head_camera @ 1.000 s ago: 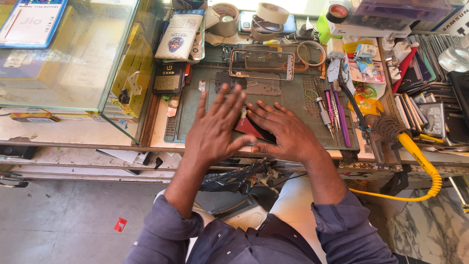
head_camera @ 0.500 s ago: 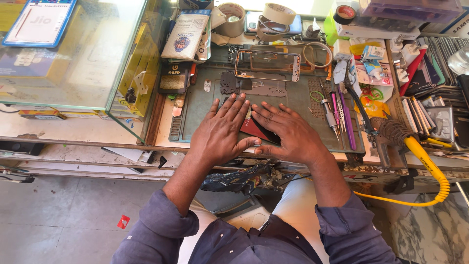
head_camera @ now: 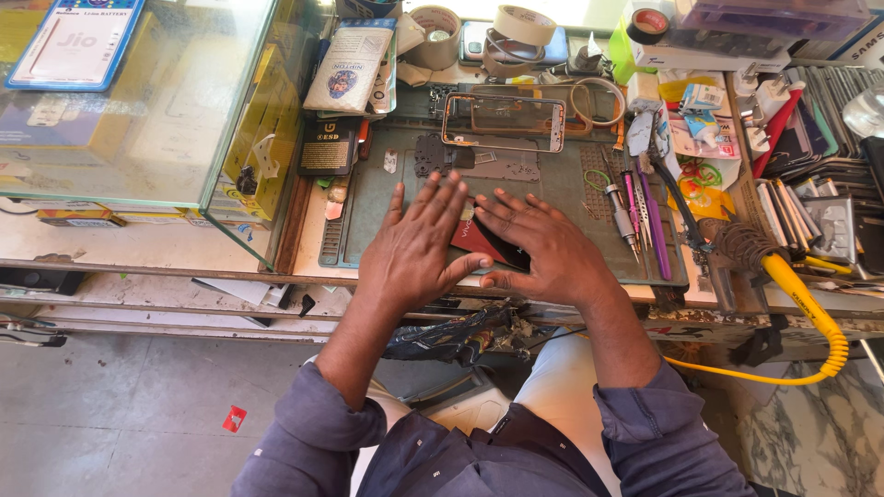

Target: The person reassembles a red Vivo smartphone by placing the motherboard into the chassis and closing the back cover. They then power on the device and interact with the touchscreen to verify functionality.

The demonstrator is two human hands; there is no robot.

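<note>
The biggest change is in the hands: half a second ago both lay spread flat over the dark red phone (head_camera: pixel 483 241) on the grey-green work mat (head_camera: pixel 368 221), and a second ago the fingers were splayed wider still. Now the left hand (head_camera: pixel 414 253) has drawn its fingers closer, thumb hooked along the phone's near edge, while the right hand (head_camera: pixel 543 253) covers its right end with fingers fanned over the top. Neither hand is closed in a fist; both press open-palmed on the phone, which sits at the near middle of the mat, mostly hidden beneath them. My guess is the hands are settling their hold on the phone rather than lifting it.

Taking the mat as the landmark, largest first: to its far left stands a glass display case (head_camera: pixel 138 110), with a blue-framed flat package (head_camera: pixel 74 41) lying on top and yellow boxes (head_camera: pixel 267 129) inside its right end. Beyond the mat's far-left corner leans a pale pouch with a round blue emblem (head_camera: pixel 348 69), and just below that a black packet with gold lettering (head_camera: pixel 324 147). At the mat's far edge rests a bare phone frame (head_camera: pixel 502 122). Behind that sit tape rolls (head_camera: pixel 523 23). To the right of the mat, small blue-and-white cartons (head_camera: pixel 704 97) lie on a yellow sheet, and a coiled yellow cable (head_camera: pixel 810 313) trails off the bench.
</note>
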